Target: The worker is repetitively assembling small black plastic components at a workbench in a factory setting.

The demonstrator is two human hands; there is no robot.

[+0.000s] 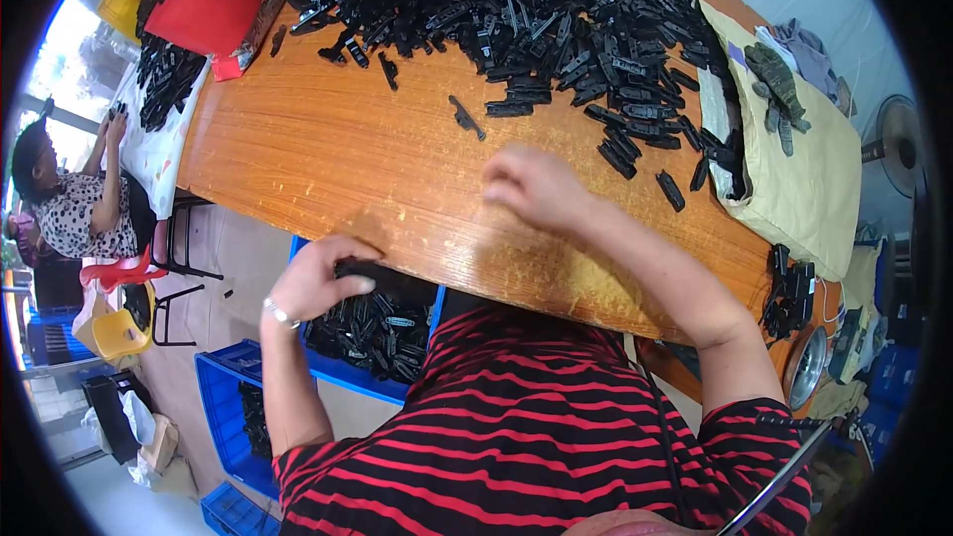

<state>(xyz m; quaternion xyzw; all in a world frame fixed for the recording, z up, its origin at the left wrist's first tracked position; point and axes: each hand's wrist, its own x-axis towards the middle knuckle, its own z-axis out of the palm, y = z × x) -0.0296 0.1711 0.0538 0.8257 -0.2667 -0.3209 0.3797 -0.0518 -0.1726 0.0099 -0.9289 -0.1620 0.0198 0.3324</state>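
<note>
Workshop room, wide orange-brown wooden table [328, 154] with a worn, pale patch near its front edge. Far side of the table heaped with small black plastic parts [536, 10]; strays trail toward the middle, one lone black piece [465, 117] lying apart from the heap. Right hand [531, 187] rests on the bare tabletop just short of the heap, fingers loosely curled and close together, nothing visible in its grip; whether it pinches a part cannot be told. Left hand [316, 276] sits below the table's front edge, over a blue crate [342, 372] filled with the same black parts; fingers bent around a dark part at the crate's top, silver bracelet at the wrist. More blue crates [230, 407] on the floor to the left. Beige cloth [809, 179] covers the table's right end, a green work glove [776, 89] on it. Red bin [204, 0] at the far left corner. Another person [74, 201] sits at a separate table to the left.
</note>
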